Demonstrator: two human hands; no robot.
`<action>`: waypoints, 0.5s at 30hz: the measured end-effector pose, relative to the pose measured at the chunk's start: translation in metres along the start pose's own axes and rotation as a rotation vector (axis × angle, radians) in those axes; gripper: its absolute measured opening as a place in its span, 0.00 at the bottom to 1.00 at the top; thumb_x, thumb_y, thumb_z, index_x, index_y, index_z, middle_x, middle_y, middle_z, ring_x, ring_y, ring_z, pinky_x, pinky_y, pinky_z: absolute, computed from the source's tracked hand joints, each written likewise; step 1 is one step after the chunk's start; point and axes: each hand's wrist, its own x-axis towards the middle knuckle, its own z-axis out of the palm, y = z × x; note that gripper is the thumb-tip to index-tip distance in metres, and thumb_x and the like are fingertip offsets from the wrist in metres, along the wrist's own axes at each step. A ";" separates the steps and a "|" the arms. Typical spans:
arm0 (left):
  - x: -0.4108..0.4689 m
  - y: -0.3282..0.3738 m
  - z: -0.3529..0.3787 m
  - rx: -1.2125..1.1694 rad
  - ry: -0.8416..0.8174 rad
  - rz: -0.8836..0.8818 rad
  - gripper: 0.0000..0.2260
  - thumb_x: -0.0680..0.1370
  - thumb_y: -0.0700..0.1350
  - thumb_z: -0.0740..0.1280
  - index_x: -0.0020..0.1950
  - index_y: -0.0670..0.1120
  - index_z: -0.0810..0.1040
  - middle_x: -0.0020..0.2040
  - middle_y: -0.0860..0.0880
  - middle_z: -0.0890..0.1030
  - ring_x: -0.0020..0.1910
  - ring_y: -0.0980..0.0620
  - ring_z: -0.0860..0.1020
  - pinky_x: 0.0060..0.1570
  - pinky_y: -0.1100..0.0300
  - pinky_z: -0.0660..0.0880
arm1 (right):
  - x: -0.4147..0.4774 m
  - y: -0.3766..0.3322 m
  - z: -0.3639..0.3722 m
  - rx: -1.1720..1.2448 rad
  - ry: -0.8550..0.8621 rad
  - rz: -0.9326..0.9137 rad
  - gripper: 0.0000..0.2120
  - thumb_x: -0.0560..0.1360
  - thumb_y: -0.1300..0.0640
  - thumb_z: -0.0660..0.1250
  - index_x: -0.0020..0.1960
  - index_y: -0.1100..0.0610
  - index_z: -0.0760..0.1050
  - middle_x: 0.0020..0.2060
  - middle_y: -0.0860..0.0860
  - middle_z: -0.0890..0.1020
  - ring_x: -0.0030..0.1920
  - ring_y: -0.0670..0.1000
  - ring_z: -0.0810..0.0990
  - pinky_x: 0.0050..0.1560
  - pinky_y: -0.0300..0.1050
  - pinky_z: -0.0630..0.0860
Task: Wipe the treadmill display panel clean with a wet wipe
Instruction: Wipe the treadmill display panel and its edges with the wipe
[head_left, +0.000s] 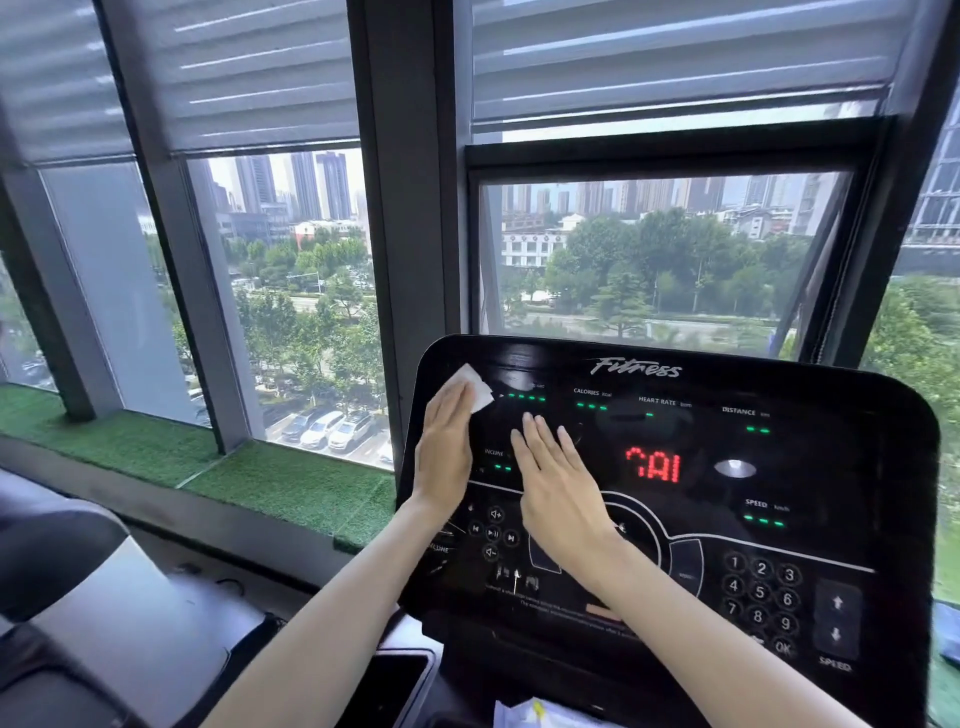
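Pressing flat on a live panel (852, 415) carries the main risk: the red digits (654, 465) are lit, so the console appears powered, and a palm or damp cloth sliding down over the buttons (493, 532) or across to the keypad (761, 592) could trigger a command. The right hand (556, 483) lies bare on the glossy black face with fingers straight and together, holding nothing; it may leave smears on the very surface being cleaned. The wipe (475, 392) is not gripped either. The left hand (447, 447) is spread flat with straight fingers on top of it, so the cloth could bunch or slip out sideways on a fast stroke. Too much moisture near the button edges could also seep in.

The wipe sits at the panel's upper left corner area, under the left fingertips, its white corner poking out above and to the right of them. It lies just beside the right fingertips, apart from them, with most of the panel to its right and below apparently not yet covered.
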 end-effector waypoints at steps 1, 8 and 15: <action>0.002 0.000 0.000 -0.040 0.030 -0.111 0.23 0.80 0.32 0.58 0.74 0.43 0.63 0.73 0.49 0.65 0.73 0.53 0.60 0.70 0.58 0.62 | 0.001 0.000 0.001 -0.009 0.006 0.004 0.31 0.61 0.66 0.71 0.64 0.68 0.72 0.65 0.64 0.72 0.67 0.60 0.71 0.67 0.58 0.65; 0.007 0.000 0.005 -0.091 -0.009 -0.056 0.34 0.74 0.24 0.56 0.76 0.47 0.56 0.76 0.54 0.55 0.74 0.57 0.54 0.72 0.59 0.57 | -0.005 0.005 0.016 -0.211 -0.081 -0.018 0.38 0.71 0.60 0.64 0.73 0.69 0.48 0.73 0.66 0.51 0.74 0.62 0.52 0.74 0.57 0.47; 0.016 -0.008 -0.008 -0.061 -0.101 0.120 0.32 0.75 0.25 0.56 0.75 0.48 0.60 0.75 0.56 0.57 0.73 0.58 0.56 0.70 0.61 0.58 | -0.005 0.006 0.011 -0.273 -0.098 -0.065 0.34 0.78 0.57 0.53 0.70 0.69 0.33 0.71 0.65 0.36 0.74 0.62 0.40 0.72 0.57 0.34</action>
